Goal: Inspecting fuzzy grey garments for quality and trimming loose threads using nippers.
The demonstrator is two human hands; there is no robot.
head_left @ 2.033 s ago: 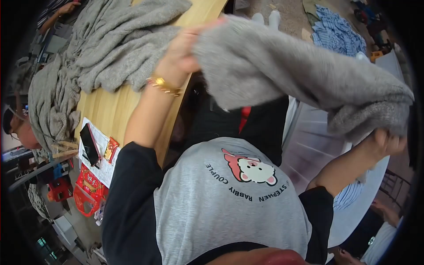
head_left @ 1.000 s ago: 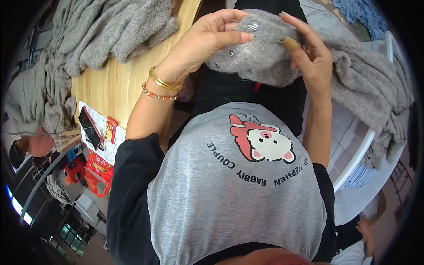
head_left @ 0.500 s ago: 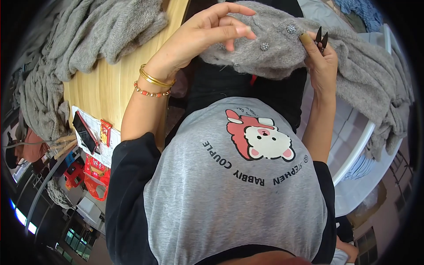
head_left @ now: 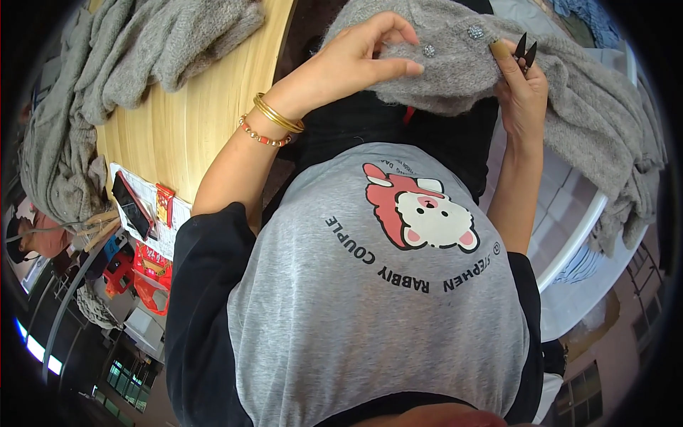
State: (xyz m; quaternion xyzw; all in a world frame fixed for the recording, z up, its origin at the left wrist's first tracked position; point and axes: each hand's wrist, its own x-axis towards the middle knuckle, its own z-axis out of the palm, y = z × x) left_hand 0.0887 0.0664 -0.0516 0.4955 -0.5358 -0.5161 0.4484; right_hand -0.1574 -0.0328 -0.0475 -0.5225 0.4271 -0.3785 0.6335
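Observation:
A fuzzy grey knit garment (head_left: 455,78) lies over my lap, with round glittery buttons on it. One button (head_left: 429,51) sits just right of my left fingertips; another button (head_left: 475,32) is closer to my right thumb. My left hand (head_left: 356,60) hovers over the knit's left part, thumb and forefinger apart with nothing visible between them. The garment's right side is pinched under the thumb of my right hand (head_left: 525,92). That same hand also holds small black thread snips (head_left: 525,51), blades pointing up and away; their grip is hidden by the fingers.
On the left stands a wooden table (head_left: 192,135) with more grey knitwear (head_left: 171,43) piled on it. A phone (head_left: 131,206) and a small red packet (head_left: 164,203) lie on papers there. To the right, grey knitwear drapes over a white plastic bin (head_left: 580,235).
My left hand has moved right and slightly down, closer to the button. The garment has shifted a little up and right, and my right hand still holds it and the snips.

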